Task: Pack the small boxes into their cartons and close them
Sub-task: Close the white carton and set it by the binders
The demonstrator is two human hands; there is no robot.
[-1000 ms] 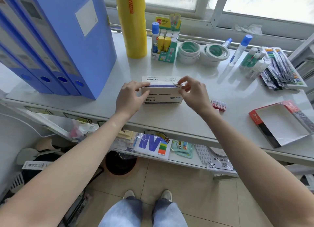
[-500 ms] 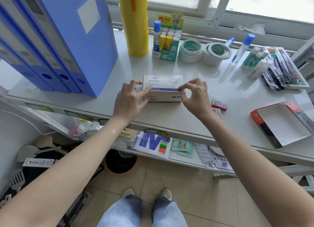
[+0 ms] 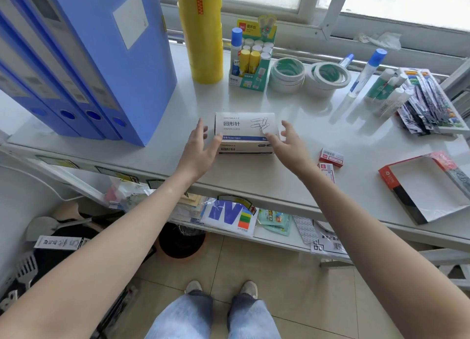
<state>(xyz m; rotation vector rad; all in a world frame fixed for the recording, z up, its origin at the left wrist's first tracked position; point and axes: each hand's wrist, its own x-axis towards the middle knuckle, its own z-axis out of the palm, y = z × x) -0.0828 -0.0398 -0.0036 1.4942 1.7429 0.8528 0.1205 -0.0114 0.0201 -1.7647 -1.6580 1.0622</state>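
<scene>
A white paper-clip carton (image 3: pixel 244 129) with a blue stripe lies closed on the white table (image 3: pixel 292 176), near its front edge. My left hand (image 3: pixel 201 148) hovers at the carton's left end with fingers spread, holding nothing. At the right end my right hand (image 3: pixel 286 143) is likewise open, its fingertips just off the carton. Two small red-and-white boxes (image 3: pixel 331 157) (image 3: pixel 326 169) lie to the right of my right hand. An open red carton (image 3: pixel 427 186), flat and empty, sits at the far right.
Blue binders (image 3: pixel 84 59) stand at the left and a tall yellow roll (image 3: pixel 202 31) behind the carton. Further back are a glue-stick display (image 3: pixel 251 59), tape rolls (image 3: pixel 307 75), glue bottles (image 3: pixel 366 71) and packaged pens (image 3: pixel 429 102). A cluttered lower shelf runs under the table.
Both hands have let go of the paper-clip carton and drawn slightly back with fingers spread. The carton's lid now lies flat and shut.
</scene>
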